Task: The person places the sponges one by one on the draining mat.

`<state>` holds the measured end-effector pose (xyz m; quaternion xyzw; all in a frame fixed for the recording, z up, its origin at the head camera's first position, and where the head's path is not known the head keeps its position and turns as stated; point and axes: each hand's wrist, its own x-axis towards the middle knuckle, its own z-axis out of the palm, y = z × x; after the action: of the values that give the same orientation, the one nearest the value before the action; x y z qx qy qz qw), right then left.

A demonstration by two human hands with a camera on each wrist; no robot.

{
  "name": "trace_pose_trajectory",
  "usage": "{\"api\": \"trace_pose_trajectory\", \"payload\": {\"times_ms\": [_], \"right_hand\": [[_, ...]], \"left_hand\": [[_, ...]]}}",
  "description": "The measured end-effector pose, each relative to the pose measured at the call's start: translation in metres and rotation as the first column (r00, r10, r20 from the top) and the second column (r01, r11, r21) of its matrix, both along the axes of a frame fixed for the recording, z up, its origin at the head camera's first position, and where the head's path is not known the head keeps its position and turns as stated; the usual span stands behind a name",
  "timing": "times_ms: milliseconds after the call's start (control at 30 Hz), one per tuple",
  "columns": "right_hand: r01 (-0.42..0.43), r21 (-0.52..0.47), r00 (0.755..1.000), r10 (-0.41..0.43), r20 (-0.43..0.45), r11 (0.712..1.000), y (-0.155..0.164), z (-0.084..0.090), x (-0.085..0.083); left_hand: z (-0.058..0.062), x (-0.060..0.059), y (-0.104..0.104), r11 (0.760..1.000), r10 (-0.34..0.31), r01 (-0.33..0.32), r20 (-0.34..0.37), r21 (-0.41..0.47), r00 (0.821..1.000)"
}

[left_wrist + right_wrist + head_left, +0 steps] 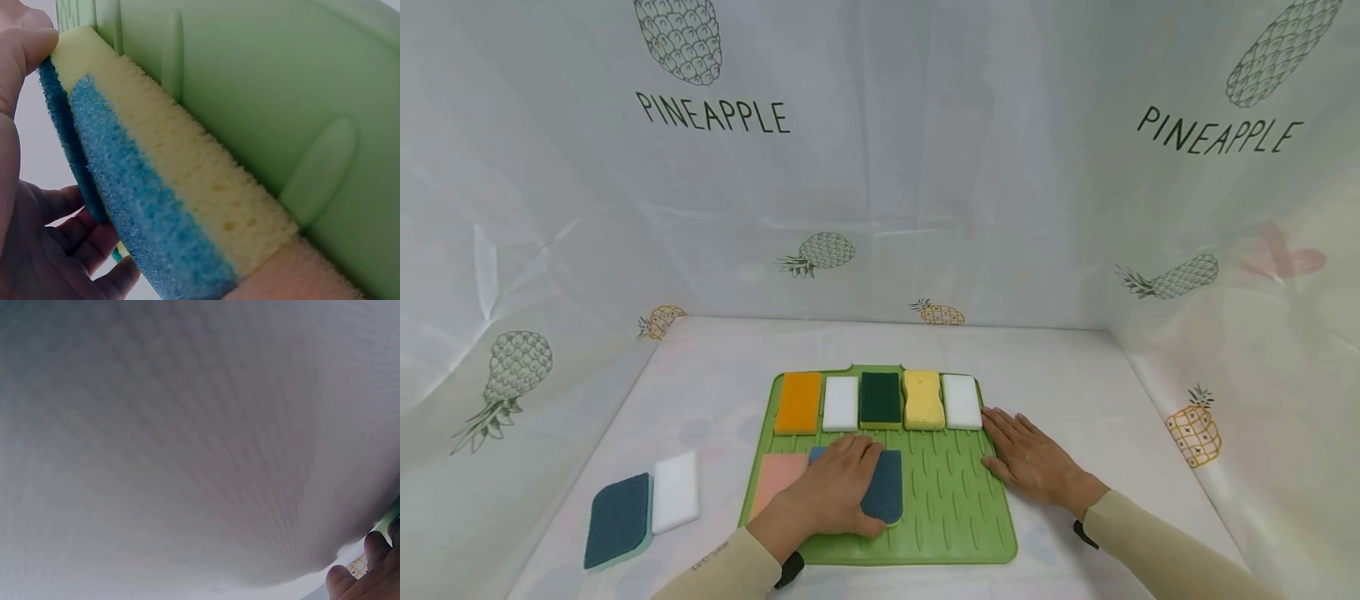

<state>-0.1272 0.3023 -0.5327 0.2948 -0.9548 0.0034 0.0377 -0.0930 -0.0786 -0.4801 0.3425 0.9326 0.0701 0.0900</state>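
My left hand [831, 492] grips a dark blue scouring sponge [887, 490] on a green ribbed mat [955, 517], thumb at its near edge and fingers at its far edge. In the left wrist view, the thumb [31, 50] touches that sponge's yellow foam side. Beside it, partly under the hand, lies a lighter blue sponge [134, 187] with a yellow foam layer. A pink sponge [778, 475] sits left of that one. My right hand [1033, 458] rests with extended fingers at the mat's right edge, holding nothing.
Along the mat's back stand an orange sponge [799, 404], a white one [840, 403], a dark green one [880, 398], a yellow one [923, 402] and another white one [962, 402]. Left of the mat lie a dark teal sponge [617, 517] and a white block [675, 492].
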Motion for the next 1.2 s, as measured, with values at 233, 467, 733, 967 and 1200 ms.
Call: {"api": "trace_pose_trajectory", "payload": {"times_ms": [233,467,733,967,1200], "right_hand": [[0.01,0.007,1.0,-0.01,0.019,1.0,0.0,0.0007,-0.0002],[0.011,0.004,0.999,-0.012,0.031,1.0,-0.0006,0.001,-0.0004],[0.013,0.008,1.0,-0.013,0.019,1.0,-0.0006,0.0006,0.0003],[0.019,0.024,0.999,-0.02,0.05,1.0,-0.0017,0.0028,-0.0005],[0.02,0.012,0.999,-0.02,0.046,1.0,-0.002,0.0025,-0.0001]], "left_hand": [[-0.0022,-0.0004,-0.0011,1.0,-0.01,0.01,-0.006,0.016,1.0],[-0.0031,-0.0008,-0.0025,1.0,-0.012,0.012,-0.021,0.025,1.0],[-0.0027,-0.0003,-0.0014,1.0,-0.01,0.01,-0.025,0.004,1.0],[-0.0001,0.0004,-0.0016,1.0,-0.01,0.01,-0.012,-0.001,1.0],[0.0009,0.001,-0.0027,1.0,-0.011,0.011,-0.002,-0.014,1.0]]}}
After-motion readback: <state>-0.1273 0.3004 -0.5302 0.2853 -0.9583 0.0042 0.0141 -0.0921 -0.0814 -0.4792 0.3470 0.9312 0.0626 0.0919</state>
